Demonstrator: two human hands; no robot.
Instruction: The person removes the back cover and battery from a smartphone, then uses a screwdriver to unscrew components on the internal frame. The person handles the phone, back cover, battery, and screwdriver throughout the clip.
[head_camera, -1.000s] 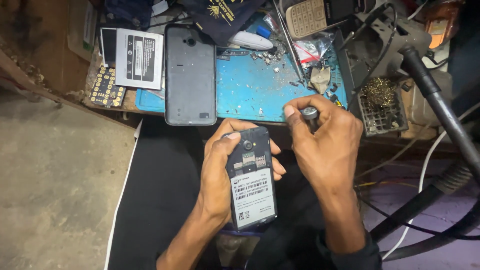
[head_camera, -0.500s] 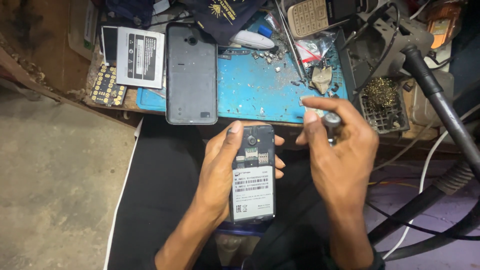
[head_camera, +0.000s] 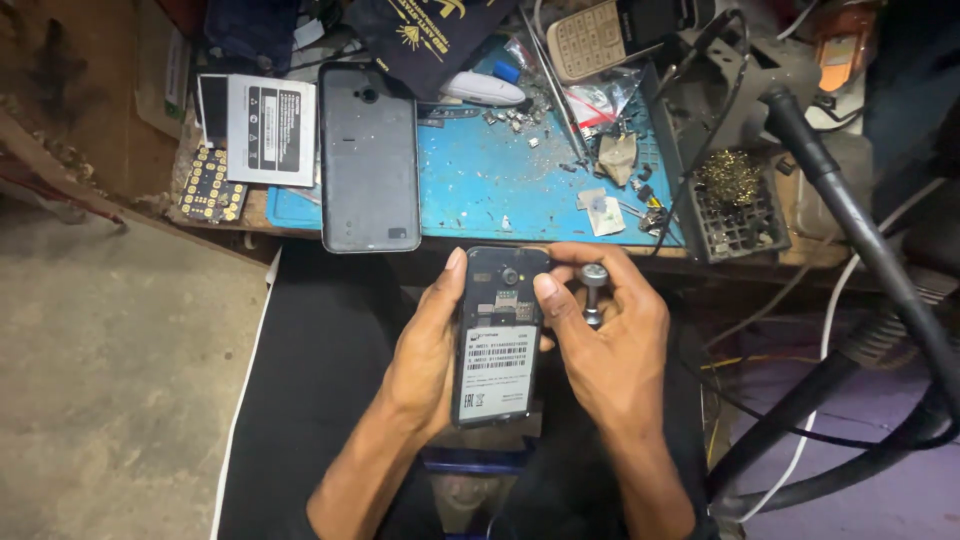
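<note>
My left hand (head_camera: 425, 350) cradles an opened dark phone (head_camera: 495, 335) from its left side, back facing up, with a white label in the battery bay. My right hand (head_camera: 615, 340) grips a small screwdriver (head_camera: 593, 290) with a round metal cap, held upright beside the phone's upper right corner, thumb resting on the phone's edge. The phone's grey back cover (head_camera: 368, 160) lies on the bench just above, and a white-labelled battery (head_camera: 270, 130) lies to its left.
A blue work mat (head_camera: 500, 185) carries small screws and parts. Behind it lie a keypad phone (head_camera: 592, 38), a white tool (head_camera: 483, 90) and a dark cloth pouch (head_camera: 430, 30). A brass-wool tip cleaner (head_camera: 735, 195) and thick black cables (head_camera: 860, 260) fill the right. A keypad board (head_camera: 212, 188) sits far left.
My right hand has carried the screwdriver from right of the phone in to its upper right corner. The phone has shifted slightly upward and straighter in my left hand.
</note>
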